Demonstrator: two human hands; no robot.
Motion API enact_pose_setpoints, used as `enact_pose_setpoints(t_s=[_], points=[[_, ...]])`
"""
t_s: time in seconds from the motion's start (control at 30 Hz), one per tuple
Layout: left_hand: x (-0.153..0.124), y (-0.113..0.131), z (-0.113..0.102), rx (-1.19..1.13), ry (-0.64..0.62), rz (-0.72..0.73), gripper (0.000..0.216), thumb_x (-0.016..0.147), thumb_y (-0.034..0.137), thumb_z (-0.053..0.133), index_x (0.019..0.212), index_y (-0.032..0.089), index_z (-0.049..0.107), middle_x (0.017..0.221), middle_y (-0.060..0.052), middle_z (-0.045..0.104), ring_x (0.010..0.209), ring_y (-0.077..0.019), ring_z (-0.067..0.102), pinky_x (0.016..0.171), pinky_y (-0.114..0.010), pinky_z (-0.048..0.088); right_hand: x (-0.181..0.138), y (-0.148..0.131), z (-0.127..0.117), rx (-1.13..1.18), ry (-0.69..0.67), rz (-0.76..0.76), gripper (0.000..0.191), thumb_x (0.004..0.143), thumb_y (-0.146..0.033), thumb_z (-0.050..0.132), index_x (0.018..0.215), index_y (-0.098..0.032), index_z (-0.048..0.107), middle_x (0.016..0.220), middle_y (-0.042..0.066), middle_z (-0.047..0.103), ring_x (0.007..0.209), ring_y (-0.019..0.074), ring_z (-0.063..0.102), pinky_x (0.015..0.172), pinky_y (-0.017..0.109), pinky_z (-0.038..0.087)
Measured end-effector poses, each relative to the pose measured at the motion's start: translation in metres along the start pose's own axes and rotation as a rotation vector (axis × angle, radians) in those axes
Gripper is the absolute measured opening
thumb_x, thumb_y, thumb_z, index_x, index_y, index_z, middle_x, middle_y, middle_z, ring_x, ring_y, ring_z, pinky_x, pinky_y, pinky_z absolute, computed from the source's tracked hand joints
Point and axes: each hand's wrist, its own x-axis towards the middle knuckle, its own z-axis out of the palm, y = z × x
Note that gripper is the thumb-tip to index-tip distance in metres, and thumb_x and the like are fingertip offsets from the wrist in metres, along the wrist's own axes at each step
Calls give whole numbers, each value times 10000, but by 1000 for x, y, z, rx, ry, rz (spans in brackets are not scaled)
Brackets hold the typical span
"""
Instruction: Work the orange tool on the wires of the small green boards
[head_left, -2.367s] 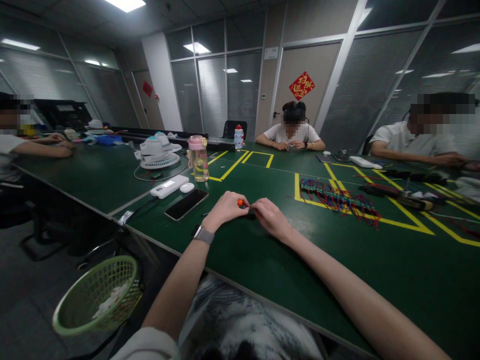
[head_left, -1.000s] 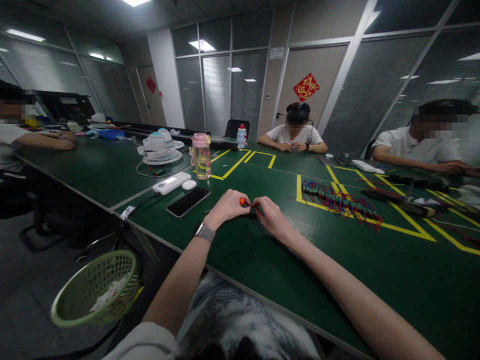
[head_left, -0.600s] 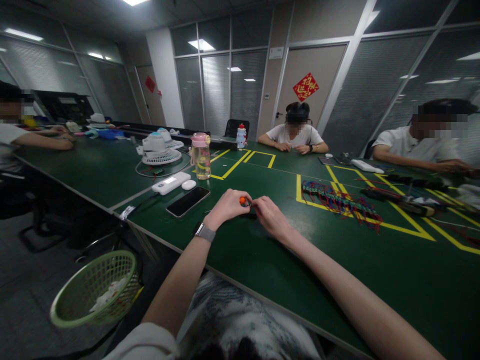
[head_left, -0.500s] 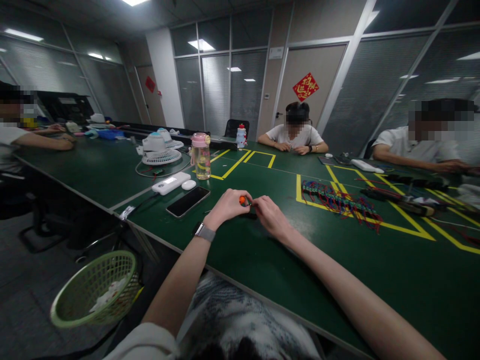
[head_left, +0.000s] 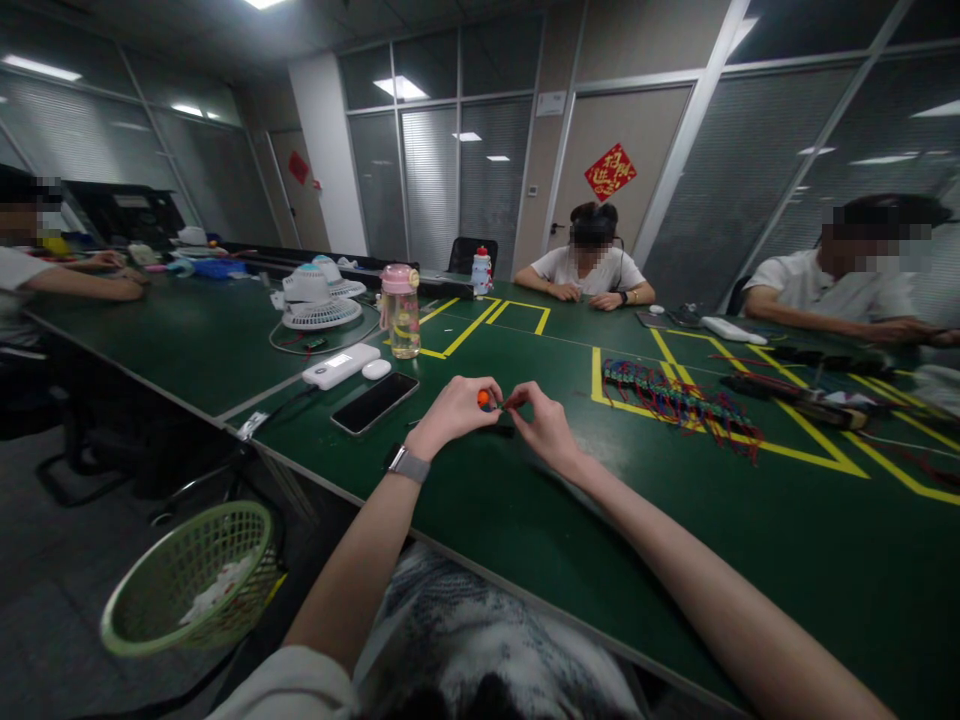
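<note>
My left hand [head_left: 459, 408], with a watch on its wrist, is closed around a small item with a round orange part [head_left: 484, 398]. What kind of item it is, I cannot make out, because the fingers cover most of it. Thumb and forefinger of my right hand [head_left: 541, 420] are pinched just beside the left fingertips, at something too small to name. Below the fingers a dark narrow object [head_left: 501, 430] shows on the green table [head_left: 480, 500]. A black phone [head_left: 375, 402] lies left of my left hand.
A pink-lidded bottle [head_left: 401, 312], white power bank [head_left: 342, 367] and white fan [head_left: 321, 298] stand or lie at the left. Wired circuit boards [head_left: 675, 400] lie right, within yellow tape. A green basket [head_left: 191, 575] is below the table edge. Several people sit around.
My right hand's fingers have lifted and bent more, with a gap showing between thumb and forefinger. My left hand has stayed nearly in place, still holding the orange-ended item.
</note>
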Motion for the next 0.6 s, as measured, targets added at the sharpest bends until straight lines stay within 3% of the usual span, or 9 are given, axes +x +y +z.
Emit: enact_pose_setpoints(t_s=[0.27, 0.6], points=[[-1, 1, -1, 11, 12, 10, 170, 692, 196, 581, 843, 187, 658, 802, -8, 670, 733, -139, 604, 673, -213, 450, 0, -7, -3, -147, -99, -34, 197, 788, -67, 405, 919, -188, 490, 866, 70, 571, 815, 203, 565, 705, 328, 477], [-1, 2, 0, 11, 17, 26, 127, 678, 172, 577, 791, 182, 635, 776, 2, 650, 708, -128, 579, 660, -213, 432, 0, -10, 4, -205, -56, -4, 197, 781, -64, 392, 907, -194, 470, 837, 61, 564, 785, 199, 542, 680, 311, 454]])
